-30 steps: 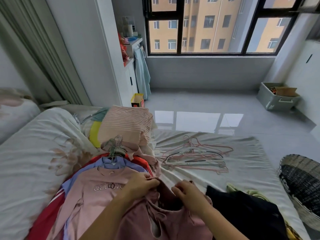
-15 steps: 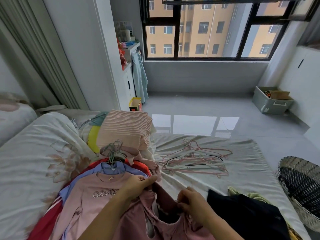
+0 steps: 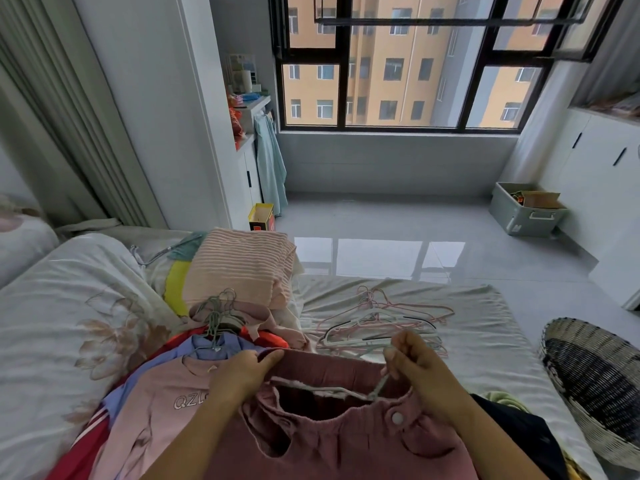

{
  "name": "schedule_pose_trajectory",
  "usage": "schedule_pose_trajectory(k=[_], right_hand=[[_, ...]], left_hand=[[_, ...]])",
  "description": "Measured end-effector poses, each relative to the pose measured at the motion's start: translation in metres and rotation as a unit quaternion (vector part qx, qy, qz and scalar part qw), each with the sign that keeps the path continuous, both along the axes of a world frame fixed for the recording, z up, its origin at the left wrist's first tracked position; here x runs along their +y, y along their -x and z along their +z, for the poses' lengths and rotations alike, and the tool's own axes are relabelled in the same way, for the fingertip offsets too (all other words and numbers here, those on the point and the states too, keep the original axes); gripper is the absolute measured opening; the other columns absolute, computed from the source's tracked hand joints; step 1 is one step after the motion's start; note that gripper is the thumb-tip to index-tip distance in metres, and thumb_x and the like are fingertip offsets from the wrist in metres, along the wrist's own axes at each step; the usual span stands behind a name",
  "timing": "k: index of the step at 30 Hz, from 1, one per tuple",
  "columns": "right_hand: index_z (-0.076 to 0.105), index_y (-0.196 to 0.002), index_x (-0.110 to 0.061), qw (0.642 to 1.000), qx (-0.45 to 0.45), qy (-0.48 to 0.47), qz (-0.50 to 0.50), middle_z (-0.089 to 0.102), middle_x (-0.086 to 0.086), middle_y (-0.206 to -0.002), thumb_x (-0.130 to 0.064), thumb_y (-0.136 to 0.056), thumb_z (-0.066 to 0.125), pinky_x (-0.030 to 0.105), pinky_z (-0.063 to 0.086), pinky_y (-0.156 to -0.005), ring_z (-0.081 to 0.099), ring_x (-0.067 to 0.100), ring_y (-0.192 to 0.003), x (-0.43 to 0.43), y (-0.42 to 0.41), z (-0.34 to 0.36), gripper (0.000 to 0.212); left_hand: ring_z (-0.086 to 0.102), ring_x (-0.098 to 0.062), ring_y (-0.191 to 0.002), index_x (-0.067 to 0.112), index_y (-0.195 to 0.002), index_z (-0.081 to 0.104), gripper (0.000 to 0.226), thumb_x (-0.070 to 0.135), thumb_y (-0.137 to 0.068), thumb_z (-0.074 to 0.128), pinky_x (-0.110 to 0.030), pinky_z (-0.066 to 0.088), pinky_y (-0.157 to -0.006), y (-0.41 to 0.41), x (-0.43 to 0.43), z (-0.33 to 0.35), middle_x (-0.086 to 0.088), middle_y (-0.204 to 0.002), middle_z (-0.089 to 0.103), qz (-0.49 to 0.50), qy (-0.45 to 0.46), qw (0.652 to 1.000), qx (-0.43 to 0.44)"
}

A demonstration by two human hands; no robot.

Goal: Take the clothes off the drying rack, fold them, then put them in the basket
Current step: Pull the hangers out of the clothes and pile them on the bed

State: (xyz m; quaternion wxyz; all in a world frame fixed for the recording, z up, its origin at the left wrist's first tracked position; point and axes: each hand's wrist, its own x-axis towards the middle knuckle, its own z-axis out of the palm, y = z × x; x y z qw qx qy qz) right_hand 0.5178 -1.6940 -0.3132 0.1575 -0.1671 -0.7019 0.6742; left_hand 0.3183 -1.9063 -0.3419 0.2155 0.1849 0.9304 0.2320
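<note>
Non-task items in view:
Window (image 3: 381, 81), black frame, several panes; orange apartment block (image 3: 426, 95) outside.
Grey-green curtain (image 3: 59, 126) at far left, hanging in pleats.
White duvet (image 3: 62, 313) with a brown floral print, bunched on the left; pillow (image 3: 20, 244) just behind it.
Pale bedsheet (image 3: 485, 327), wrinkled, covers the near surface.
Glossy grey tiled floor (image 3: 381, 220) – reflects the window.
Yellow-and-red box (image 3: 262, 218) on the floor at the foot of a white cabinet (image 3: 247, 174); light blue cloth (image 3: 270, 161) hangs beside that cabinet.
Grey storage bin (image 3: 523, 216) near the right wall, cardboard (image 3: 540, 199) inside.
White cupboards (image 3: 595, 161), black handles, on the right
</note>
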Motion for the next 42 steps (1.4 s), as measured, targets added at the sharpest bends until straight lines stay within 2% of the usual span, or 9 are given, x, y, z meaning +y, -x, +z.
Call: schedule_pose_trajectory(k=[3, 7, 11, 15, 19, 23, 28, 33, 42], right_hand=[[0.040, -0.073, -0.010, 0.997, 0.014, 0.078, -0.005, 0.035, -0.004, -0.055, -0.056, -0.057, 0.081, 0.024, 0.041, -0.060, 0.036, 0.017, -0.055, 0.004, -0.007, 0.007, 0.064], [0.031, -0.062, -0.014, 0.985, 0.023, 0.169, -0.014, 0.022, -0.004, -0.050, -0.049, -0.038, 0.092, 0.020, 0.034, -0.045, 0.022, 0.008, -0.042, -0.002, -0.015, 0.009, 0.075], [0.034, -0.051, -0.016, 0.977, 0.055, 0.200, -0.046, 0.021, -0.004, -0.047, -0.042, -0.036, 0.094, 0.019, 0.028, -0.040, 0.019, 0.009, -0.039, 0.005, -0.037, 0.011, 0.067], [0.035, -0.045, -0.023, 0.947, 0.143, 0.272, -0.093, 0.022, -0.009, -0.043, -0.022, -0.063, 0.079, 0.017, 0.025, -0.038, 0.016, 0.006, -0.038, 0.021, -0.044, 0.026, 0.047], [0.036, -0.045, -0.023, 0.930, 0.160, 0.286, -0.165, 0.022, -0.010, -0.041, -0.003, -0.083, 0.052, 0.018, 0.021, -0.036, 0.019, 0.004, -0.034, 0.032, -0.026, 0.032, 0.046], [0.033, -0.063, -0.019, 0.876, 0.229, 0.328, -0.269, 0.022, -0.010, -0.040, 0.000, -0.093, 0.041, 0.017, 0.022, -0.035, 0.020, 0.006, -0.035, 0.060, -0.029, 0.043, 0.037], [0.025, -0.061, -0.021, 0.811, 0.291, 0.367, -0.352, 0.018, -0.007, -0.042, -0.009, -0.088, 0.054, 0.018, 0.024, -0.039, 0.017, 0.009, -0.039, 0.098, -0.059, 0.048, 0.041], [0.033, -0.054, -0.023, 0.785, 0.325, 0.358, -0.388, 0.019, -0.006, -0.048, -0.022, -0.035, 0.082, 0.016, 0.024, -0.044, 0.014, 0.010, -0.046, 0.119, -0.102, 0.041, 0.052], [0.023, -0.059, -0.021, 0.828, 0.289, 0.297, -0.377, 0.018, -0.008, -0.043, -0.011, -0.091, 0.047, 0.018, 0.023, -0.042, 0.014, 0.010, -0.042, 0.189, -0.186, 0.054, 0.042]], left_hand=[[0.060, -0.027, -0.094, 0.022, -0.067, 0.043, 0.052, 0.068, -0.086, 0.031, -0.037, 0.045, -0.086, 0.004, -0.005, -0.008, -0.009, -0.088, 0.061, -0.012, 0.044, 0.998, 0.035], [0.060, -0.025, -0.097, 0.017, -0.078, 0.050, 0.051, 0.064, -0.090, 0.032, -0.032, 0.041, -0.075, 0.013, -0.011, -0.012, -0.008, -0.094, 0.064, 0.006, 0.074, 0.994, 0.083], [0.060, -0.029, -0.100, 0.008, -0.105, 0.061, 0.057, 0.058, -0.091, 0.038, -0.034, 0.045, -0.081, 0.032, -0.043, -0.024, -0.014, -0.107, 0.065, 0.056, 0.066, 0.995, 0.052], [0.055, -0.025, -0.113, 0.017, -0.143, 0.039, 0.047, 0.036, -0.101, 0.029, -0.029, 0.035, -0.077, 0.019, -0.044, -0.022, -0.012, -0.126, 0.058, 0.022, 0.030, 0.999, 0.009], [0.062, -0.014, -0.092, 0.014, -0.097, 0.071, 0.089, 0.083, -0.067, 0.024, -0.027, 0.041, -0.079, -0.016, 0.001, -0.014, -0.002, -0.096, 0.070, -0.085, -0.036, 0.995, -0.040], [0.052, -0.007, -0.064, 0.025, -0.054, 0.058, 0.052, 0.065, -0.085, 0.045, -0.026, 0.040, -0.071, -0.047, 0.025, -0.016, 0.005, -0.062, 0.058, -0.100, -0.082, 0.985, -0.110], [0.047, 0.003, -0.061, 0.040, -0.051, 0.060, 0.043, 0.050, -0.092, 0.048, -0.020, 0.038, -0.070, -0.066, 0.030, -0.024, -0.003, -0.071, 0.053, -0.090, -0.115, 0.978, -0.152], [0.052, -0.010, -0.085, 0.014, -0.088, 0.072, 0.040, 0.046, -0.093, 0.047, -0.021, 0.039, -0.076, -0.103, 0.043, -0.024, 0.004, -0.080, 0.059, -0.090, -0.099, 0.962, -0.237], [0.036, -0.001, -0.026, 0.016, -0.055, 0.056, 0.049, 0.049, -0.090, 0.047, -0.013, 0.025, -0.032, -0.267, 0.154, 0.013, 0.011, -0.033, 0.045, -0.043, -0.207, 0.900, -0.380]])
